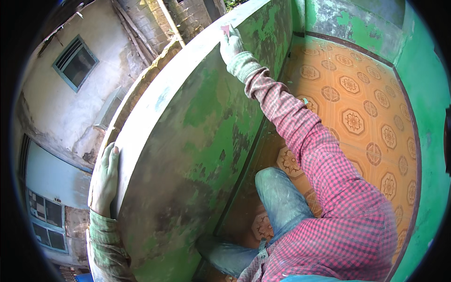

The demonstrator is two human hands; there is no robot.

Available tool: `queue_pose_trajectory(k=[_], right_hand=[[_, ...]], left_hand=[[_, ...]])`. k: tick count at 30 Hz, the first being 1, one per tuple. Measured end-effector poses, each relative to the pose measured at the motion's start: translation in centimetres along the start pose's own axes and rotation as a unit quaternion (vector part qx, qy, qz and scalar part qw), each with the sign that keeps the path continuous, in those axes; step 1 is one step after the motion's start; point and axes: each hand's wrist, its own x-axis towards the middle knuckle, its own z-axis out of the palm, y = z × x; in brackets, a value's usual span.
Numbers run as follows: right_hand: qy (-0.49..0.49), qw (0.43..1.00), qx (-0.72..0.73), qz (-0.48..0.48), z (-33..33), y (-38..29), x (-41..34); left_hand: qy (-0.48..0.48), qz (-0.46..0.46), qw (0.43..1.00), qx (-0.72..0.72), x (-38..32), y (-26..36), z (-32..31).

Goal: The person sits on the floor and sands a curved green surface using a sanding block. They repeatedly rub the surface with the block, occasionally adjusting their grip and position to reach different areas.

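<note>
My right hand (232, 44) reaches far along the top of a low parapet wall (176, 75) and holds a small pink piece (226, 29), perhaps sandpaper, against its pale top surface. My left hand (105, 179) rests on the outer edge of the same wall top, nearer to me, with its fingers lying along the edge and no object visible in it. The inner face of the wall shows peeling green paint (206, 102) with bare grey and dark stained patches. Both hands look dusty.
Orange patterned floor tiles (352, 121) with scattered paint flakes (305, 100) lie to the right, bordered by a green wall (428, 148). My knees are close to the parapet. Beyond it stand a weathered building (102, 67) with windows (76, 63) and several leaning poles (135, 33).
</note>
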Motion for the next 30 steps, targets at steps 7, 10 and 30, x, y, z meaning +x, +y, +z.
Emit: queue_pose_trajectory(k=[7, 10, 30], right_hand=[[-0.099, 0.988, 0.105, 0.061, 0.6, -2.3, -8.8], [0.003, 0.992, 0.113, 0.05, 0.2, -0.2, -1.2], [-0.093, 0.996, 0.009, -0.014, -1.6, -0.2, -6.9]], left_hand=[[-0.015, -0.04, 0.999, 0.006, -1.7, -0.6, -1.3], [0.001, -0.03, 0.999, 0.012, -1.4, 0.3, -1.5], [0.006, -0.066, 0.995, -0.073, -1.6, 0.1, -0.7]])
